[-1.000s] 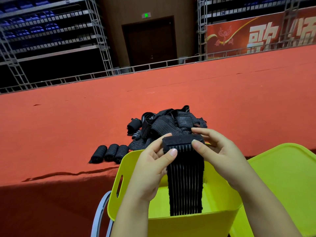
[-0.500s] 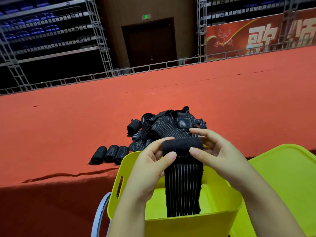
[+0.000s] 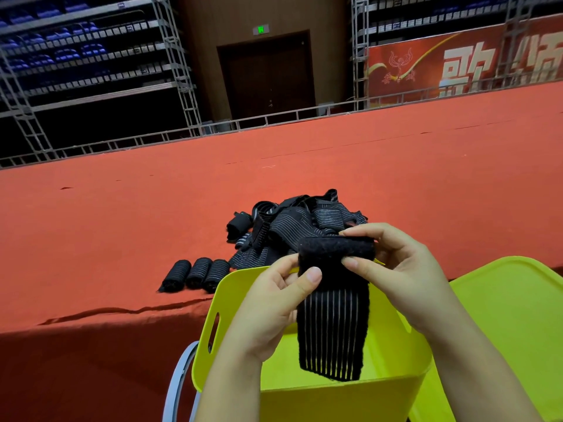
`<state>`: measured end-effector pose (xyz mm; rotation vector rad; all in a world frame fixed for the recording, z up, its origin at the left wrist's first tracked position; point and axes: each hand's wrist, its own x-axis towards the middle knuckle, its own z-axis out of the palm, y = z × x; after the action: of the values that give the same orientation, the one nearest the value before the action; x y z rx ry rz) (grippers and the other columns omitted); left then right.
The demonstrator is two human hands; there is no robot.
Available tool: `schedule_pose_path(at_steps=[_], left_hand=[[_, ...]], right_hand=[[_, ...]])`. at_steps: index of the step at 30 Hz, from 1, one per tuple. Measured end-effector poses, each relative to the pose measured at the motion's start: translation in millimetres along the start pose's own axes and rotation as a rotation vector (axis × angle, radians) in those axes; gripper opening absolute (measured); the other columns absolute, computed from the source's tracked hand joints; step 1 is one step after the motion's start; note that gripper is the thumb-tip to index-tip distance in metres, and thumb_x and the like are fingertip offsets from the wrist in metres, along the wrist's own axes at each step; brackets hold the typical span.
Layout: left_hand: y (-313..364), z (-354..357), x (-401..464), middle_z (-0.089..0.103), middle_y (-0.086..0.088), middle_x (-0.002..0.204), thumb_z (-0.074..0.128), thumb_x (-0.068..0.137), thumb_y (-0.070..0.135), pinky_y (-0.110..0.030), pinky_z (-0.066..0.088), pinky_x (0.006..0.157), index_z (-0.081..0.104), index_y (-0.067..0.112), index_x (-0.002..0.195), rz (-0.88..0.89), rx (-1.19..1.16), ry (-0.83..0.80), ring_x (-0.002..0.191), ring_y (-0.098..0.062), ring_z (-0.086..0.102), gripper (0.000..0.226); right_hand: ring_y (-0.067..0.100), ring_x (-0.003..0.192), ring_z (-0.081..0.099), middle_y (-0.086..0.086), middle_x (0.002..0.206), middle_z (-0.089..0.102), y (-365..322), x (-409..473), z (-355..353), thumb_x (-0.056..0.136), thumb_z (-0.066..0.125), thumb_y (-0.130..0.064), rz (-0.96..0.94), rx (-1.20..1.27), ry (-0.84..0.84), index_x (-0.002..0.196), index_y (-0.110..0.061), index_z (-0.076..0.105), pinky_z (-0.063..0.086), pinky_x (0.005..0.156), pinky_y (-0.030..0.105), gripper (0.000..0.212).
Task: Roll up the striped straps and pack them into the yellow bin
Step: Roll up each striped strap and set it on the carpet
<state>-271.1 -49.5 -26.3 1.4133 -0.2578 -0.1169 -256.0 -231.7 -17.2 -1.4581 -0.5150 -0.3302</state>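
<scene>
Above the yellow bin [image 3: 320, 400], left hand [image 3: 274, 303] and right hand [image 3: 396, 269] pinch the striped strap's [image 3: 332, 324] rolled top with curled fingers, its tail hanging down.

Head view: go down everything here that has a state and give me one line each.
Strap in hands: top end rolled, the rest hanging over the bin.
Left hand: pinching the roll's left end.
Right hand: pinching the roll's right end.
Three straps: rolled, side by side on the red table.
Strap pile: unrolled, tangled.
Yellow bin: open; no rolls visible inside.
Yellow lid: off, beside the bin.
Door: closed.
</scene>
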Motion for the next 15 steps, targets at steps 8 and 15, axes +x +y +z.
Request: schedule_pose_path(at_steps=[8, 15], left_hand=[[1, 8, 2, 0.072, -0.01, 0.111, 0.057, 0.082, 0.038, -0.026, 0.056, 0.077, 0.063, 0.007, 0.117, 0.028, -0.081, 0.034, 0.103, -0.02, 0.069, 0.048], [-1, 6, 2, 0.069, -0.013, 0.116, 0.06, 0.088, 0.03, -0.031, 0.055, 0.085, 0.063, 0.008, 0.12, 0.077, -0.097, 0.057, 0.111, -0.025, 0.065, 0.04]], right_hand=[[0.01, 0.112, 0.059, -0.013, 0.106, 0.066, 9, 0, 3, 0.065, 0.073, -0.005, -0.155, -0.132, -0.036, 0.086, -0.037, 0.072, 0.048, 0.091, 0.022, 0.038], [0.002, 0.116, 0.055, -0.008, 0.118, 0.062, 10, -2, 3, 0.068, 0.077, -0.026, -0.059, -0.113, -0.082, 0.088, -0.033, 0.073, 0.048, 0.087, 0.017, 0.022]])
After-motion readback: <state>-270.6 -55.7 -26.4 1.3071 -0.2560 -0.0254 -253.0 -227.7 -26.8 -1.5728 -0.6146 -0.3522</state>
